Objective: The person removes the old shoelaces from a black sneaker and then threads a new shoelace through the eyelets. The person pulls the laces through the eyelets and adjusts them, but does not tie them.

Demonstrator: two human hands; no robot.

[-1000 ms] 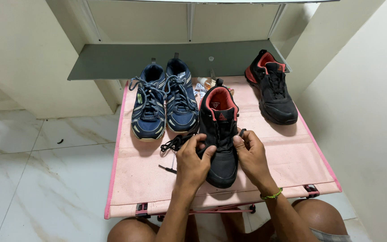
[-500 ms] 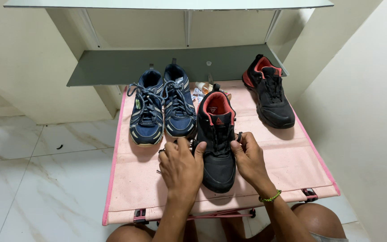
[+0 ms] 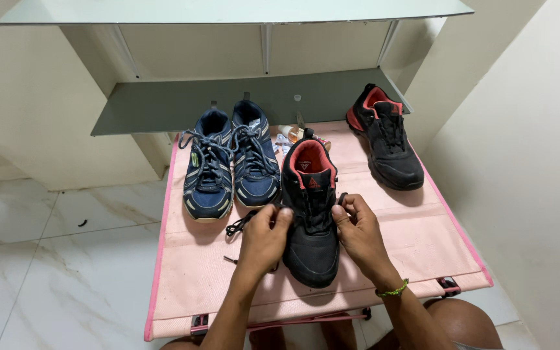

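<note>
Black shoe with red lining lying mid-mat on pink mat, long axis running away from wearer, toe nearest, heel opening farthest. Left hand at shoe's left flank, fingers pinched on black lace trailing loose onto mat. Right hand at right flank, fingertips closed on other lace end near eyelets. Both hands about equally near, shoe between them. Blue pair of shoes just beside, to left; second black shoe well apart, far right. Eyelets under hands hidden; small items behind heel indistinct.
</note>
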